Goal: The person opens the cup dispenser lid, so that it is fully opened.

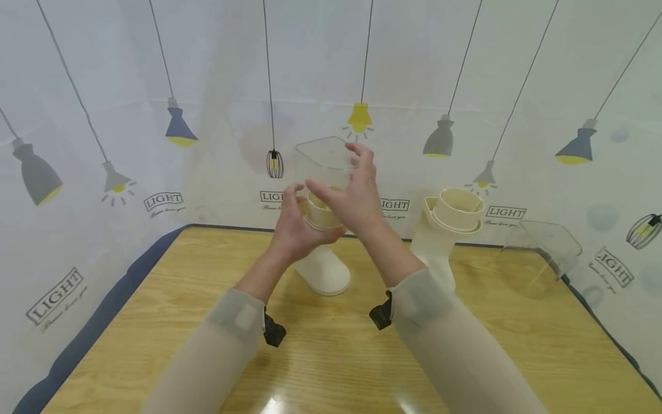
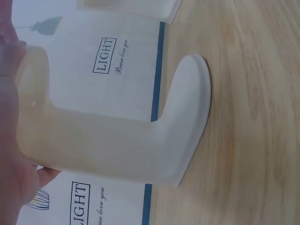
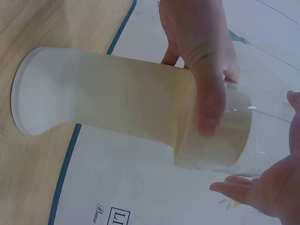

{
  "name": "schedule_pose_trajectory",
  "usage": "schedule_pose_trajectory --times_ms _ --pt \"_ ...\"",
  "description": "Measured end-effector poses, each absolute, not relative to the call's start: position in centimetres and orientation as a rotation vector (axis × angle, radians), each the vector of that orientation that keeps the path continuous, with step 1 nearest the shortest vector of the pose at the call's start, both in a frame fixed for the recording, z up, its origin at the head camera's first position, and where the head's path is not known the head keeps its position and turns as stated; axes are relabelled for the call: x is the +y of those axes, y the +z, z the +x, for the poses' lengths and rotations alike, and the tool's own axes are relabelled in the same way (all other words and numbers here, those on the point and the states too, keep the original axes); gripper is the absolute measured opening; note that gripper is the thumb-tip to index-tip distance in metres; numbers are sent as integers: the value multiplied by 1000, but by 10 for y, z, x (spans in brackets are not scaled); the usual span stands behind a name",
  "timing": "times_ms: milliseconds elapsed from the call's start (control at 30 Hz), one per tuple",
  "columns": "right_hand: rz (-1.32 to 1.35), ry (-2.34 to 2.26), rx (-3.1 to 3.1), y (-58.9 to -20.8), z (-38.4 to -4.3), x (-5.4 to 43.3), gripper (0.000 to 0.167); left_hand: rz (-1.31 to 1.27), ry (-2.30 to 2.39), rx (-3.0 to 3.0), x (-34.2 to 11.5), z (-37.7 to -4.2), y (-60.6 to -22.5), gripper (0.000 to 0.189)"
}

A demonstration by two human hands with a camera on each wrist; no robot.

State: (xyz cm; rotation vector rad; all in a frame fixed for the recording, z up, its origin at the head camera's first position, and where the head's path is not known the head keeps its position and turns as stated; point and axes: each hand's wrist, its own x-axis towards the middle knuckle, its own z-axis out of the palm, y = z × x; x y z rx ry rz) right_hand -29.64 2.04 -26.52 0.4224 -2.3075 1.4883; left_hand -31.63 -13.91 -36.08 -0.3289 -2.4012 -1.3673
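A cream boot-shaped plastic stand (image 1: 326, 273) rises from the tabletop in front of me, its rounded foot on the wood. My left hand (image 1: 295, 227) grips its collar near the top, thumb across the ring (image 3: 236, 129) in the right wrist view. Just above the ring is a clear plastic container (image 1: 322, 154) with an angular rim. My right hand (image 1: 360, 198) holds this container, thumb toward the ring and fingers bent at its right side. In the right wrist view the right hand (image 3: 276, 187) spreads around the see-through wall, whose lower edge is hard to see.
A second cream stand (image 1: 434, 247) with a ring on top is to the right, beyond my right forearm. Farther right, another clear container (image 1: 540, 261) rests on the wooden table (image 1: 320, 368). A white curtain (image 1: 217, 69) printed with lamps hangs behind the table.
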Motion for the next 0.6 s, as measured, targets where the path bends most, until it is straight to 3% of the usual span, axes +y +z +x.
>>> schedule_pose_trajectory --times_ms 233,600 --pt "457 1452 -2315 -259 -301 30 86 -355 -1363 -2399 -142 -316 -358 132" --pt "466 1467 -2249 -253 -293 33 85 -391 -1364 -2414 -143 -316 -359 142"
